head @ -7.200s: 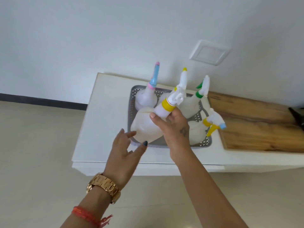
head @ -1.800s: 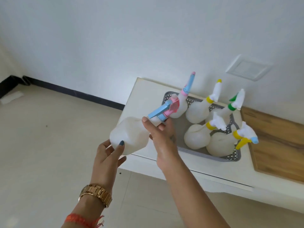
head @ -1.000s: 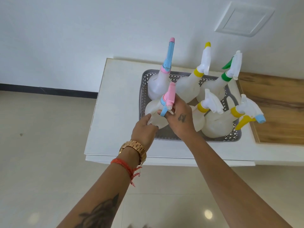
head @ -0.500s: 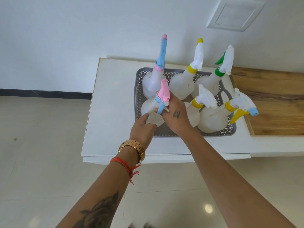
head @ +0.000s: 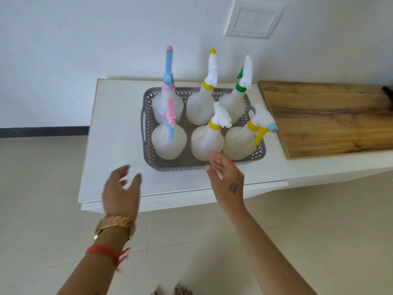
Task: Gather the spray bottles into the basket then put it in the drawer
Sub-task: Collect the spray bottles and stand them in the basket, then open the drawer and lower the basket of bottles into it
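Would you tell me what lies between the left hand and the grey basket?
Only bare white tabletop lies between the left hand and the grey basket, as the head view shows.

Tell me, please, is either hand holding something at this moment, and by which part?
Nothing is held. The left hand and the right hand are both open and empty, in front of the basket; neither touches a bottle.

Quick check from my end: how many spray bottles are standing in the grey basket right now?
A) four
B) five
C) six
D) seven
C: the basket holds two rows of three upright bottles, the front-left one pink-topped, and both the left hand and right hand are empty.
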